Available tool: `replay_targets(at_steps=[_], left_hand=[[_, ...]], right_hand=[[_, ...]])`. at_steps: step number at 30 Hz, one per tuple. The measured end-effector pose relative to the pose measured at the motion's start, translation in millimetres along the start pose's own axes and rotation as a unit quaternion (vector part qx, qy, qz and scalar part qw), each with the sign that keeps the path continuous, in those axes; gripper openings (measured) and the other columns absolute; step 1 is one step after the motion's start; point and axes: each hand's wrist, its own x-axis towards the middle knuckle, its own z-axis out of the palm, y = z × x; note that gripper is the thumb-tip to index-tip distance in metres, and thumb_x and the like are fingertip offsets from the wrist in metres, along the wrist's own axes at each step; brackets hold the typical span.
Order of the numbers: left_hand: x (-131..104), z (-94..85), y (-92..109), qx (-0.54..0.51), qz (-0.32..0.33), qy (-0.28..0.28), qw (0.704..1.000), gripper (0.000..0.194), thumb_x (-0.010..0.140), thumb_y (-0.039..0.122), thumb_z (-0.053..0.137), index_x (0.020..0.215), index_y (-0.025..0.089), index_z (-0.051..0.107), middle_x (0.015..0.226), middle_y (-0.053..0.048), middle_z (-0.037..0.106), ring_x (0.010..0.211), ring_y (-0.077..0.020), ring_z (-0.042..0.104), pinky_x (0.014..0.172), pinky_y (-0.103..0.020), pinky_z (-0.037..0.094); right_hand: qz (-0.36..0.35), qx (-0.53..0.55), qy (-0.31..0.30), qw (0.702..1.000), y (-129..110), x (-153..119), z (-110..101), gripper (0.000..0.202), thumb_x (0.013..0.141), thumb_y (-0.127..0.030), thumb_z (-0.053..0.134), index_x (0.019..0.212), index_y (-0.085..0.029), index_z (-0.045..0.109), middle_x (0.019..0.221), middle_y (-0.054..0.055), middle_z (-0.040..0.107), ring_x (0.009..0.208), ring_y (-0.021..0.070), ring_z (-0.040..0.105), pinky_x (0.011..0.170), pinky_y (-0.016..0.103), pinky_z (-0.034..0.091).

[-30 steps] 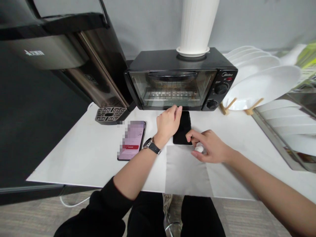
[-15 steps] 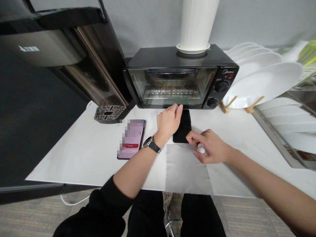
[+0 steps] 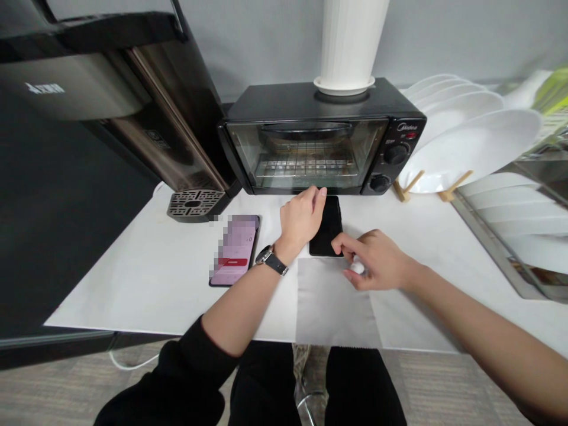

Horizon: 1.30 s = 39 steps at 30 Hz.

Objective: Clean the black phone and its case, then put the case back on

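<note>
A black smartphone (image 3: 329,228) lies screen up on the white counter, in front of the toaster oven. My left hand (image 3: 302,218), with a watch (image 3: 267,257) on its wrist, is closed over the phone's upper left edge; its fingertips are tucked out of sight. Close to the phone's lower right corner, my right hand (image 3: 377,260) curls around a small white object (image 3: 357,265) with a rounded end, mostly hidden by the fingers. The bent index finger reaches over the phone's corner. Below the phone a thin grey cloth (image 3: 335,307) lies flat, up to the counter's front edge.
A second phone (image 3: 235,254) with a lit pink screen lies left of my forearm. Behind stand a black toaster oven (image 3: 310,157) with a white pot (image 3: 350,47) on top and a drinks dispenser (image 3: 177,118). White plates (image 3: 474,148) stand in a wooden rack on the right.
The view has shifted very slightly. My right hand is turned a little, and less of the white object shows between its fingers. The left hand and both phones stay in place.
</note>
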Motion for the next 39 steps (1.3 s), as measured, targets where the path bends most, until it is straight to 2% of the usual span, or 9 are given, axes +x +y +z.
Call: replay_targets(at_steps=[3,7,13,16,19,23,27,30,39], left_hand=[[-0.1,-1.4,1.1,-0.007,-0.002,-0.003,1.0,0.05,0.113,0.053,0.026,0.097,0.025,0.064,0.094,-0.003,0.075,0.084,-0.0212,0.069,0.065,-0.031,0.033],[-0.3,-2.9,2.1,-0.009,0.002,0.003,1.0,0.049,0.113,0.052,0.027,0.095,0.025,0.063,0.093,-0.002,0.075,0.084,-0.0211,0.07,0.064,-0.031,0.032],[-0.5,-2.4,2.9,-0.015,0.006,0.007,1.0,0.046,0.112,0.053,0.031,0.092,0.025,0.062,0.089,0.0,0.074,0.08,-0.0196,0.068,0.062,-0.031,0.029],[-0.5,-2.4,2.4,-0.024,0.015,0.004,1.0,0.047,0.111,0.056,0.035,0.091,0.025,0.063,0.088,0.0,0.074,0.081,-0.0187,0.068,0.063,-0.03,0.031],[-1.4,-2.9,1.3,-0.051,0.057,-0.013,0.997,0.05,0.111,0.055,0.033,0.085,0.023,0.062,0.087,-0.001,0.073,0.083,-0.0181,0.067,0.067,-0.029,0.034],[-6.3,-5.0,2.8,-0.112,0.135,-0.058,0.983,0.057,0.114,0.044,0.019,0.08,0.021,0.06,0.082,-0.002,0.07,0.075,-0.0165,0.064,0.071,-0.029,0.038],[-11.0,-6.2,7.2,-0.136,0.222,-0.09,0.961,0.033,0.109,0.043,0.044,0.09,0.022,0.06,0.084,0.001,0.068,0.073,-0.0147,0.06,0.066,-0.028,0.037],[-10.9,-6.7,8.6,-0.149,0.256,-0.088,0.951,0.027,0.104,0.046,0.058,0.092,0.022,0.059,0.082,0.004,0.065,0.068,-0.0125,0.056,0.063,-0.027,0.036],[-7.3,-7.2,4.0,-0.083,0.363,-0.035,0.927,0.043,0.102,0.054,0.057,0.076,0.02,0.059,0.075,0.002,0.062,0.064,-0.0126,0.055,0.058,-0.03,0.034]], right_hand=[[-0.012,-0.012,0.011,1.0,-0.6,0.5,0.5,0.025,0.083,-0.041,0.056,0.101,-0.027,0.045,0.071,-0.007,0.065,0.051,0.0148,0.053,0.058,0.03,0.027],[-0.008,0.009,0.041,0.999,-1.2,2.1,-0.4,0.032,0.088,-0.05,0.057,0.105,-0.026,0.045,0.077,-0.005,0.067,0.054,0.0148,0.057,0.06,0.03,0.03],[-0.017,-0.015,0.017,1.0,-2.8,0.6,1.6,0.025,0.083,-0.039,0.057,0.101,-0.027,0.044,0.069,-0.008,0.062,0.05,0.0148,0.053,0.058,0.029,0.027],[-0.016,-0.006,0.042,0.999,0.1,0.8,-1.2,0.022,0.09,-0.044,0.055,0.097,-0.026,0.044,0.072,-0.006,0.064,0.051,0.0144,0.053,0.058,0.029,0.028],[0.026,0.002,0.11,0.994,8.5,0.9,-7.3,0.035,0.097,-0.06,0.051,0.098,-0.025,0.047,0.077,-0.003,0.067,0.055,0.0147,0.056,0.061,0.028,0.031],[0.114,-0.038,0.178,0.977,20.9,1.1,-12.5,0.055,0.1,-0.075,0.035,0.102,-0.024,0.054,0.079,0.0,0.069,0.056,0.0166,0.057,0.062,0.03,0.031],[0.141,-0.052,0.209,0.966,25.1,2.1,-13.1,0.067,0.101,-0.078,0.021,0.1,-0.023,0.06,0.083,0.003,0.072,0.065,0.0204,0.062,0.064,0.031,0.031],[0.145,-0.054,0.215,0.964,25.1,2.5,-13.6,0.074,0.1,-0.08,0.017,0.095,-0.023,0.064,0.083,0.005,0.072,0.07,0.0217,0.063,0.065,0.032,0.033],[0.156,-0.067,0.199,0.965,27.4,2.9,-15.0,0.077,0.097,-0.084,0.025,0.092,-0.022,0.071,0.082,0.007,0.07,0.074,0.0236,0.061,0.07,0.035,0.035]])
